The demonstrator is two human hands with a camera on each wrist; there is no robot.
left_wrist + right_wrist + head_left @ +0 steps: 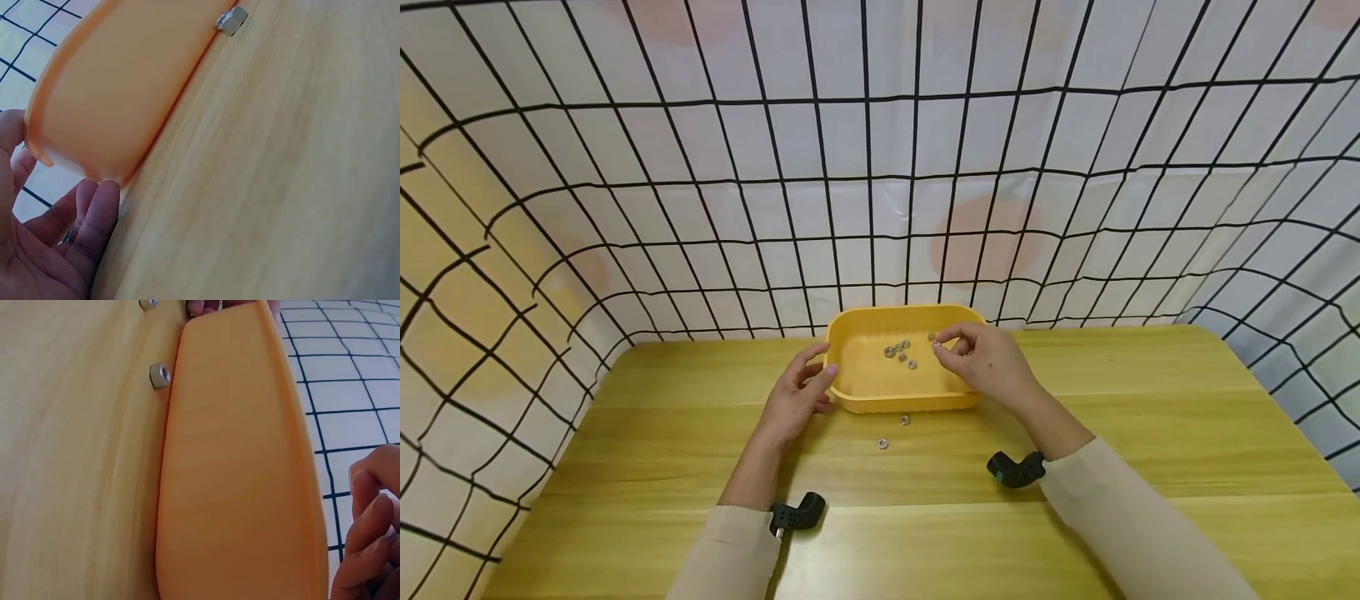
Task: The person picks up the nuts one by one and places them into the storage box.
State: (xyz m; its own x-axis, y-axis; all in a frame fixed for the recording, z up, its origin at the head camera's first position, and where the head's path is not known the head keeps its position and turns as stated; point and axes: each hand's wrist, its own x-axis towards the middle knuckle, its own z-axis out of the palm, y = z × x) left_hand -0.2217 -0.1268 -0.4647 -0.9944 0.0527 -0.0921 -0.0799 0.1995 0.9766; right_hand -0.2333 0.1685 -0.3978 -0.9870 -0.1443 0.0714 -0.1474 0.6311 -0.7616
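A yellow plastic tray [865,403] stands on the wooden table, with several metal nuts [902,357] lying on its floor. My left hand [792,398] grips the tray's left end, thumb at the rim and fingertips against the outer wall. Over the right part of the tray, my right hand [988,362] pinches a small nut [936,342] between thumb and forefinger; the fingers largely cover it. Outside the tray, one nut [905,420] lies close to the front wall, and a second nut [883,444] is a little nearer to me. The tray's inside is hidden in both wrist views.
A black wire grid [891,179] rises behind the table and along both sides, with a pale printed sheet behind it. The wooden tabletop [925,533] extends in front of the tray and to both sides. Each wrist carries a black camera mount [1017,470].
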